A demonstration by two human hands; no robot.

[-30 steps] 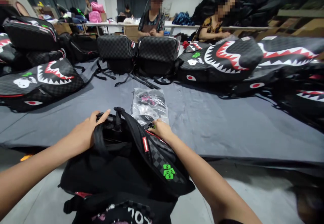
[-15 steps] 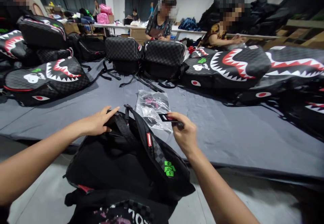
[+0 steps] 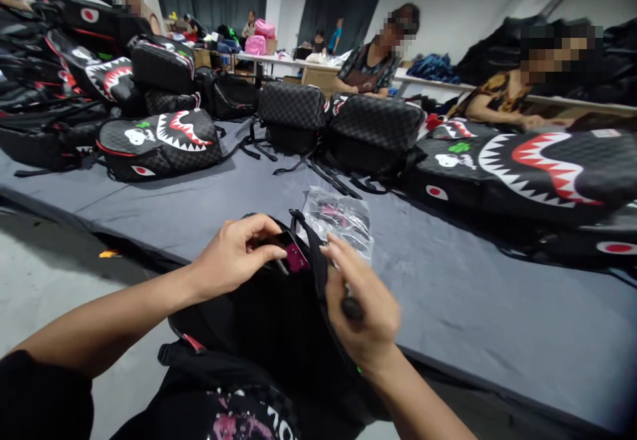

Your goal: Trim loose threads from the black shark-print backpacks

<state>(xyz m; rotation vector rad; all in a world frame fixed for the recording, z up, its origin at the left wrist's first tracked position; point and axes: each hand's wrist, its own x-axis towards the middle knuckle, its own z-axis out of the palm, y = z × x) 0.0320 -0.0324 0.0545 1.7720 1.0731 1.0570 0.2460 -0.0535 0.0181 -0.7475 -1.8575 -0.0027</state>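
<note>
- Backpack (image 3: 259,324) in black is lying at your 6 o'clock, half on the near edge of the grey table cover (image 3: 448,281), its top end pointing to 12 o'clock.
- Your left hand (image 3: 231,261), which half a second ago was resting open-fingered on the bag's top, is now pinching a small tag (image 3: 294,256) with a pink face between thumb and fingertips, right at the bag's top opening.
- Your right hand (image 3: 365,310), which was lifting that tag away from the plastic pouch (image 3: 343,218), is now drawing back toward 5 o'clock and closing round a dark stubby item (image 3: 351,308); what it is I cannot tell.
- In my judgement, the tag is passing from right hand to left, so the work is shifting from the pouch to the bag itself.
- The pouch is lying just past the bag at 12 o'clock, untouched.
- Shark-mouth backpacks (image 3: 164,141) are lying at 10 o'clock, checkered backpacks (image 3: 293,105) at 12 o'clock; co-workers (image 3: 371,68) are sitting beyond them.
</note>
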